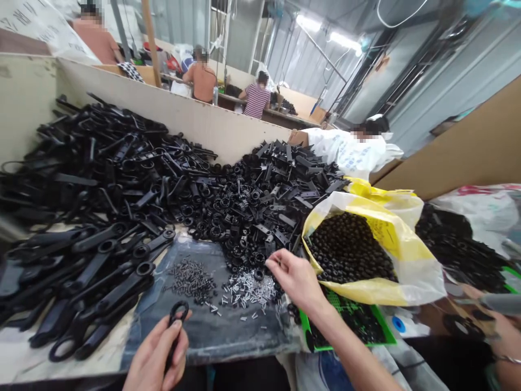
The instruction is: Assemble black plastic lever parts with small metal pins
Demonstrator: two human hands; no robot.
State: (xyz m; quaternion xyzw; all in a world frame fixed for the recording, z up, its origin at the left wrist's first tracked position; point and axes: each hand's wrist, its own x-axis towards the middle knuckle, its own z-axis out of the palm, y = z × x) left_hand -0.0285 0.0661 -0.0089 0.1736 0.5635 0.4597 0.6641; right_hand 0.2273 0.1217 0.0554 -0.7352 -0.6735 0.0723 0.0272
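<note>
Fingers of the left hand (176, 334) pinched a black plastic ring-ended part (179, 312), the right hand's (295, 279) fingertips pressed together above silver metal pins (248, 288), and I logged large black plastic heaps (122, 163) remaining.

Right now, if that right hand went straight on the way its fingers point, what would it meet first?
Probably the heap of small black plastic rings and clips, just beyond the fingertips of the right hand. Depth is hard to judge from this view, so the exact gap is unclear.
</note>
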